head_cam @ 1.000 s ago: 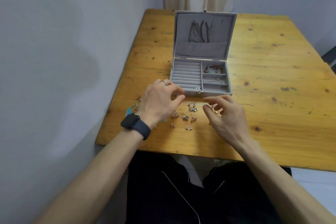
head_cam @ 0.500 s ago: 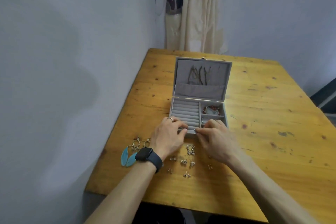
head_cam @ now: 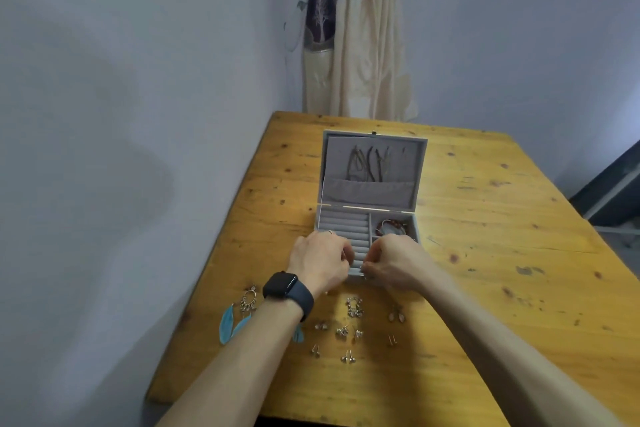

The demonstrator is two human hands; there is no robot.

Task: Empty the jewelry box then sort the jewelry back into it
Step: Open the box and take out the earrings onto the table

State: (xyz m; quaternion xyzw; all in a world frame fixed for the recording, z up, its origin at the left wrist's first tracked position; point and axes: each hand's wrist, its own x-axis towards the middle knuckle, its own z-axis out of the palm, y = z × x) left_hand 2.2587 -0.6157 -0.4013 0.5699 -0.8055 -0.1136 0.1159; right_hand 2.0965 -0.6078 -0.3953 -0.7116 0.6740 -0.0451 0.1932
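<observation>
Curling left hand point(head_cam: 320, 262) and right hand point(head_cam: 398, 263) over jewelry box point(head_cam: 339, 156) ring slots point(head_cam: 346, 225); cannot tell whether pinching anything. Risks dropping something tiny among loose earrings point(head_cam: 354, 308) if fumbling.

I am watching through a single wide-angle camera worn on the person's head, which is looking forward and down along the desk point(head_cam: 485, 253) from above its near edge toward the far wall point(head_cam: 519, 62). It is sitting close enough that both forearms point(head_cam: 242, 357) are filling the bottom of the frame, with the left hand point(head_cam: 320, 262) and right hand point(head_cam: 398, 263) lying side by side near the middle.
</observation>
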